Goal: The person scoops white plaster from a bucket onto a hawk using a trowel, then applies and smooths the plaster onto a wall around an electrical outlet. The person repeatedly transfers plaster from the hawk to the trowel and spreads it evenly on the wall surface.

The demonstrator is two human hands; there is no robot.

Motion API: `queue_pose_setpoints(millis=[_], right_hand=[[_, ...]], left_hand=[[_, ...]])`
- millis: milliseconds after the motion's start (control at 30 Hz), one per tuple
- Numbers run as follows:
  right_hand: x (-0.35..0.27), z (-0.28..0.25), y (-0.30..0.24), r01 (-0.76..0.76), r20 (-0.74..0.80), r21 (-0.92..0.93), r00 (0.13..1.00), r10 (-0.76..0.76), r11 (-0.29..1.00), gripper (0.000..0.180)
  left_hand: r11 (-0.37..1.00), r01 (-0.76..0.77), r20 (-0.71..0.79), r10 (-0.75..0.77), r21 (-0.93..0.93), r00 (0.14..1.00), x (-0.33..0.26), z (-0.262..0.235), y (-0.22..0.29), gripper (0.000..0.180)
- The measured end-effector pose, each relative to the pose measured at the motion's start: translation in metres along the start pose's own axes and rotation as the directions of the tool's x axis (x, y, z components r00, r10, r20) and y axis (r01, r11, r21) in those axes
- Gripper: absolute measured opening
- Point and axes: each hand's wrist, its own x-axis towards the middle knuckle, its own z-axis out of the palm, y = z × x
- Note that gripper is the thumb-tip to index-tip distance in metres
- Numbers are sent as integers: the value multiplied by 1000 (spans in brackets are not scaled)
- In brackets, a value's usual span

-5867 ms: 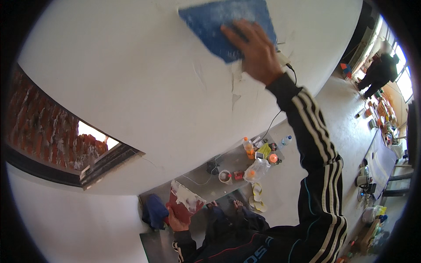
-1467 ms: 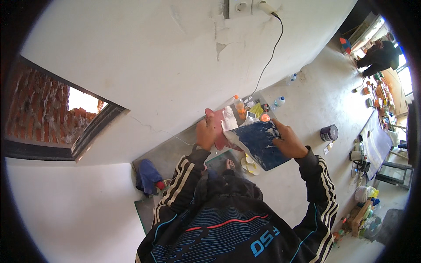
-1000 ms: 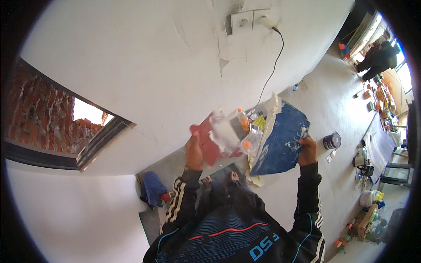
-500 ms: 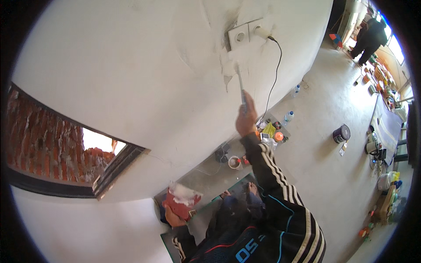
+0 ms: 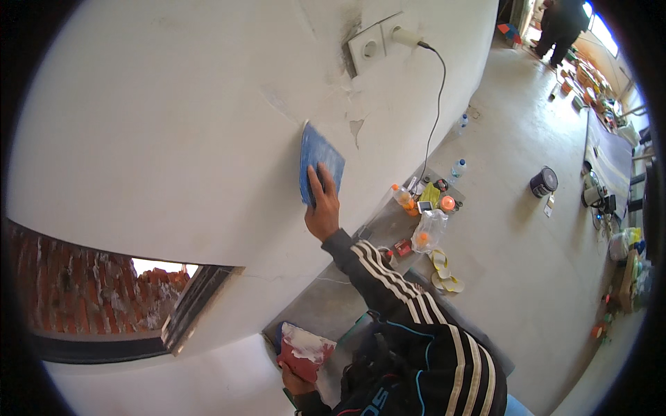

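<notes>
My right hand (image 5: pixel 322 211) is closed round the grip of a blue plastering trowel (image 5: pixel 325 149). Its flat blade lies at or very near the white wall (image 5: pixel 194 139), left of and below a chipped grey patch (image 5: pixel 355 127). Low down at the left, my left hand (image 5: pixel 297 383) grips the lower edge of a red, flat plaster board (image 5: pixel 312 369). White plaster (image 5: pixel 305 341) is smeared over the board's upper part. Above the trowel a double wall socket (image 5: pixel 370 50) sits in the wall, with scuffed, dark marks round it.
A white plug (image 5: pixel 404 37) with a hanging black cord is in the socket. Bottles and a plastic bag (image 5: pixel 430 229) stand by the wall's foot, near yellow flip-flops (image 5: pixel 444 272). A dark bucket (image 5: pixel 544 182) is on the floor. Lower left, a framed opening (image 5: pixel 201 305) shows brick. Another person (image 5: pixel 560 28) stands far off.
My right hand has brought the trowel down and left from below the socket. The trowel was edge-on before; its broad blue side shows now. The left hand still holds the board.
</notes>
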Motion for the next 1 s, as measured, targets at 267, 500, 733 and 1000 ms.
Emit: queue_pose_setpoints(millis=[267,500,733,1000], right_hand=[[57,-46,28,-144,-245,54,958,153,988,73],[67,-18,-1,-110,-171,-4,979,107,994,75],[14,-43,-14,10,1,78,1000,-10,997,71],[84,-48,5,-82,-223,22,971,85,996,72]], left_hand=[[1000,-17,290,22,-20,957,49,6,26,68],[996,0,307,26,-86,951,43,-4,34,69],[999,36,343,-37,10,939,65,15,31,66],[998,33,384,-53,58,922,66,17,41,63]])
